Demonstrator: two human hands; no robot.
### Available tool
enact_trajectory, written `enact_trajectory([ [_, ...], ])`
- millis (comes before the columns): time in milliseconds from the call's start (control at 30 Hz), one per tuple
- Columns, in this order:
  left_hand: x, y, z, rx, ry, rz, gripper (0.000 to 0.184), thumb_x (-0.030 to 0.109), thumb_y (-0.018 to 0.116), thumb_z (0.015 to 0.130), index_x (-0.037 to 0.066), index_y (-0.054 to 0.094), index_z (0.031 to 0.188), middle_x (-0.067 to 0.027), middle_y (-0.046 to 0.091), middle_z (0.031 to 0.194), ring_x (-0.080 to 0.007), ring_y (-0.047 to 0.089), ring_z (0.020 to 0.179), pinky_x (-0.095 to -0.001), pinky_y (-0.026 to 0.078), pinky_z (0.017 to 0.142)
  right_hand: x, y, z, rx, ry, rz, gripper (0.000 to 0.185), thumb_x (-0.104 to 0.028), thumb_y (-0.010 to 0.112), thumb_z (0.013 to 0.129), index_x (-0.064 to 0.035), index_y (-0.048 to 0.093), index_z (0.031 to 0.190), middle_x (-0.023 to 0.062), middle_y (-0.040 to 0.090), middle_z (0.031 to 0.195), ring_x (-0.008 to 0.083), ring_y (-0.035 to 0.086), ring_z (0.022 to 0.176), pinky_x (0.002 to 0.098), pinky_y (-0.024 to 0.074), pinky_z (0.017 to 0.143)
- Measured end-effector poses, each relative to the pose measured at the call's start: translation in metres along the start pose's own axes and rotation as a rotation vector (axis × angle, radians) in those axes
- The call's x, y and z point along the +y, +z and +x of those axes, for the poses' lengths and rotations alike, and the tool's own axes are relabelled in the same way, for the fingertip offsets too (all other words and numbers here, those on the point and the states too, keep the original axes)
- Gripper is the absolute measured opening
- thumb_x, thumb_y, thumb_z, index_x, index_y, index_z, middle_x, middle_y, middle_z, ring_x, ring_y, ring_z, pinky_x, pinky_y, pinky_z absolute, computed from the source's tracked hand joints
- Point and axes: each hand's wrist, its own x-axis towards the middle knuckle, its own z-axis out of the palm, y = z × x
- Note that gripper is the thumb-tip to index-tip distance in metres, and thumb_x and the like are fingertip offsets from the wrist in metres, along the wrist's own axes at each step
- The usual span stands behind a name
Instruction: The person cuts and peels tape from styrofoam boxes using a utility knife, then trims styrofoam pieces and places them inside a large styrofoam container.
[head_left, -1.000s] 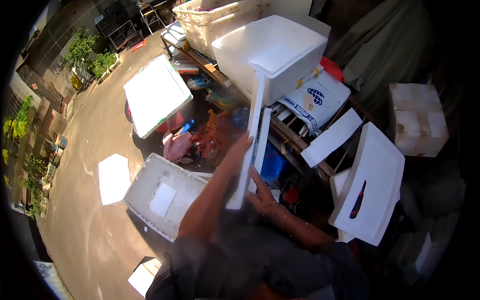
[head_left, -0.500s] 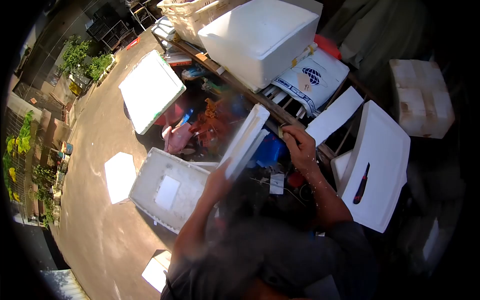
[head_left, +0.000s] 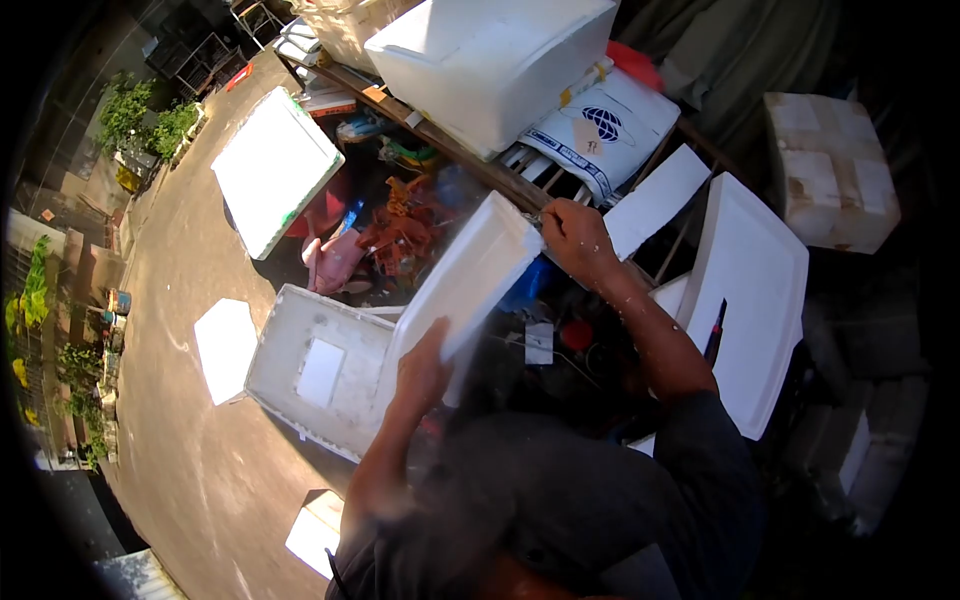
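Observation:
My left hand (head_left: 425,368) grips the lower left side of a white foam lid (head_left: 468,272), which stands tilted in front of me. At the lid's upper right edge is my right hand (head_left: 577,240), closed in a fist; what it holds, if anything, is hidden. White foam crumbs cling to my right forearm. Left of the lid sits an open foam box (head_left: 368,350) with a white rectangle (head_left: 321,371) inside. A dark and red screwdriver-like tool (head_left: 715,335) lies on a large foam lid (head_left: 762,300) to the right.
A rack (head_left: 465,160) ahead bears a big foam box (head_left: 490,60) and a printed white sack (head_left: 610,125). Another foam lid (head_left: 275,170) stands over reddish items. White pieces (head_left: 225,350) lie on the concrete floor (head_left: 170,420). A taped box (head_left: 830,170) stands at far right.
The foam lid has turned so that its broad face shows more. My right hand has come against its upper right edge. The whole view has shifted slightly.

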Motion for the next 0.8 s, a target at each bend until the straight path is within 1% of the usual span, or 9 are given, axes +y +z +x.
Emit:
enact_trajectory([
  [67, -0.003, -0.002, -0.006, 0.019, -0.101, -0.118, 0.057, 0.007, 0.063, 0.085, 0.004, 0.049, 0.141, -0.0250, 0.062, 0.126, -0.0394, 0.060, 0.119, -0.0424, 0.048, 0.099, 0.016, -0.002, 0.008, 0.073, 0.175, 0.080, 0.021, -0.015, 0.055, 0.094, 0.0043, 0.063, 0.094, 0.0170, 0.068, 0.078, 0.0261, 0.065, 0.068, 0.0366, 0.0506, 0.065],
  [167, -0.011, -0.009, -0.016, 0.153, 0.010, -0.339, 0.051, 0.008, 0.062, 0.087, 0.004, 0.053, 0.138, -0.0248, 0.067, 0.119, -0.0352, 0.064, 0.115, -0.0388, 0.050, 0.095, 0.074, 0.006, 0.013, 0.180, 0.315, 0.177, 0.024, -0.019, 0.054, 0.094, 0.0033, 0.063, 0.094, 0.0216, 0.067, 0.079, 0.0366, 0.066, 0.073, 0.0439, 0.0503, 0.068],
  [267, -0.012, -0.027, -0.025, 0.016, -0.136, -0.378, 0.047, 0.011, 0.062, 0.089, 0.003, 0.055, 0.136, -0.0212, 0.070, 0.113, -0.0260, 0.067, 0.107, -0.0356, 0.050, 0.091, 0.088, 0.011, 0.015, 0.212, 0.464, 0.186, 0.027, -0.021, 0.053, 0.094, 0.0039, 0.063, 0.093, 0.0229, 0.066, 0.078, 0.0391, 0.066, 0.074, 0.0449, 0.0505, 0.068],
  [300, -0.005, -0.032, -0.028, -0.018, -0.198, -0.435, 0.044, 0.011, 0.060, 0.090, 0.000, 0.056, 0.133, -0.0163, 0.071, 0.106, -0.0198, 0.066, 0.099, -0.0341, 0.050, 0.087, 0.096, 0.012, 0.017, 0.218, 0.443, 0.117, 0.027, -0.020, 0.053, 0.094, 0.0042, 0.063, 0.092, 0.0238, 0.066, 0.079, 0.0397, 0.066, 0.074, 0.0451, 0.0508, 0.069],
  [400, -0.016, -0.030, -0.038, 0.024, -0.188, -0.550, 0.039, 0.012, 0.059, 0.091, -0.004, 0.059, 0.127, -0.0130, 0.070, 0.104, -0.0179, 0.064, 0.095, -0.0334, 0.050, 0.085, 0.140, 0.029, 0.012, 0.260, 0.405, -0.093, 0.026, -0.019, 0.053, 0.093, 0.0049, 0.062, 0.089, 0.0266, 0.066, 0.081, 0.0418, 0.065, 0.075, 0.0464, 0.0513, 0.069],
  [467, -0.012, -0.039, -0.043, 0.218, -0.272, -0.691, 0.035, 0.013, 0.061, 0.091, -0.006, 0.061, 0.120, -0.0116, 0.069, 0.106, -0.0218, 0.065, 0.097, -0.0342, 0.051, 0.087, 0.172, 0.035, 0.003, 0.316, 0.397, -0.243, 0.027, -0.019, 0.053, 0.093, 0.0053, 0.062, 0.087, 0.0282, 0.066, 0.083, 0.0434, 0.065, 0.076, 0.0483, 0.0514, 0.070],
  [600, -0.037, -0.066, -0.055, 0.437, -0.375, -0.897, 0.047, 0.011, 0.063, 0.086, -0.006, 0.053, 0.128, -0.0158, 0.064, 0.116, -0.0271, 0.062, 0.105, -0.0379, 0.050, 0.091, 0.241, 0.041, -0.045, 0.176, 0.320, -0.470, 0.030, -0.023, 0.055, 0.093, 0.0058, 0.062, 0.087, 0.0302, 0.066, 0.085, 0.0483, 0.064, 0.083, 0.0549, 0.0499, 0.074],
  [733, -0.049, -0.110, -0.059, 0.797, -0.450, -1.087, 0.054, 0.014, 0.057, 0.091, -0.007, 0.040, 0.138, -0.0209, 0.058, 0.124, -0.0341, 0.061, 0.109, -0.0452, 0.052, 0.094, 0.256, 0.039, -0.067, 0.256, 0.553, -0.423, 0.030, -0.022, 0.054, 0.094, 0.0061, 0.062, 0.087, 0.0306, 0.066, 0.084, 0.0488, 0.064, 0.083, 0.0555, 0.0499, 0.074],
  [800, -0.108, -0.131, -0.074, 0.863, -0.385, -1.181, 0.052, 0.018, 0.055, 0.094, -0.006, 0.041, 0.137, -0.0227, 0.056, 0.128, -0.0357, 0.060, 0.111, -0.0471, 0.053, 0.093, 0.266, 0.040, -0.073, 0.264, 0.557, -0.414, 0.030, -0.021, 0.053, 0.095, 0.0062, 0.062, 0.088, 0.0313, 0.065, 0.084, 0.0493, 0.064, 0.083, 0.0553, 0.0502, 0.074],
])
